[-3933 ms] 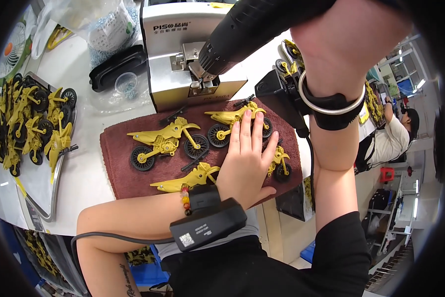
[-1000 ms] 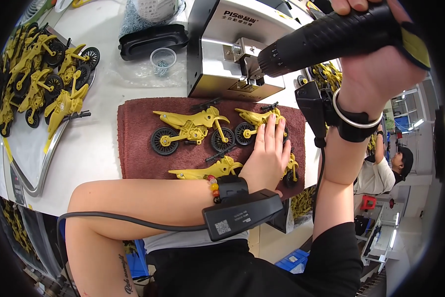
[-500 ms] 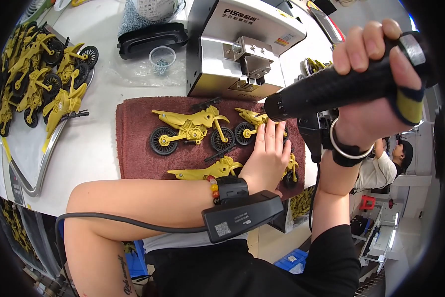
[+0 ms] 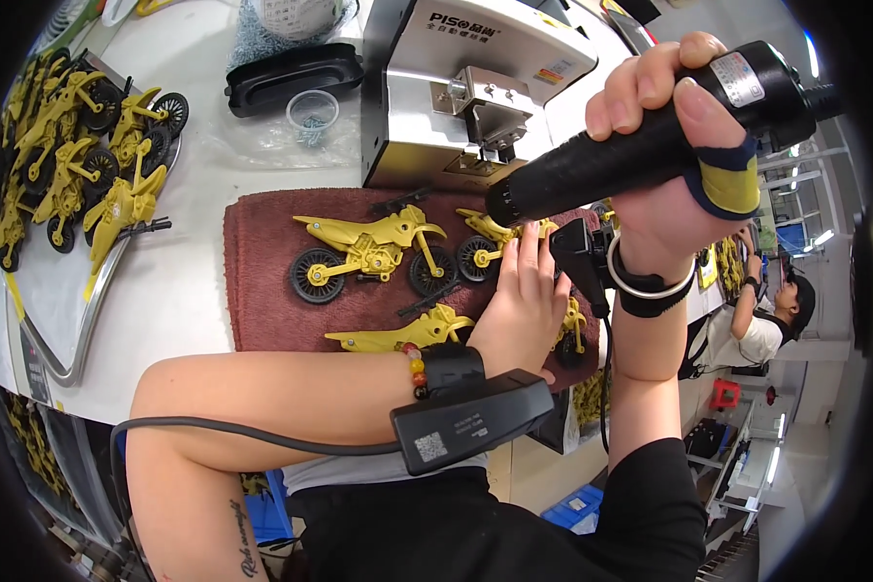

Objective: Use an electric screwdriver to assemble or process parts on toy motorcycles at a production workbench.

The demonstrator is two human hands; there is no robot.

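My right hand is wrapped round a black electric screwdriver, held slanting above the work cloth. Its lower end points down over a yellow toy motorcycle; the bit's contact with the toy cannot be made out. My left hand lies flat on that same toy, fingers stretched out and close together, hiding part of it. To the left, a whole toy motorcycle with black wheels lies on its side. Another toy motorcycle is partly covered by my left forearm.
The toys lie on a brown cloth. Behind it stands a white-and-grey screw feeder. A clear cup of small screws and a black tray are beside it. Many yellow toy motorcycles are heaped at left. A co-worker is at right.
My right hand has moved left with the screwdriver, whose lower end is now further left over the toy motorcycle. My left hand stays on the toy.
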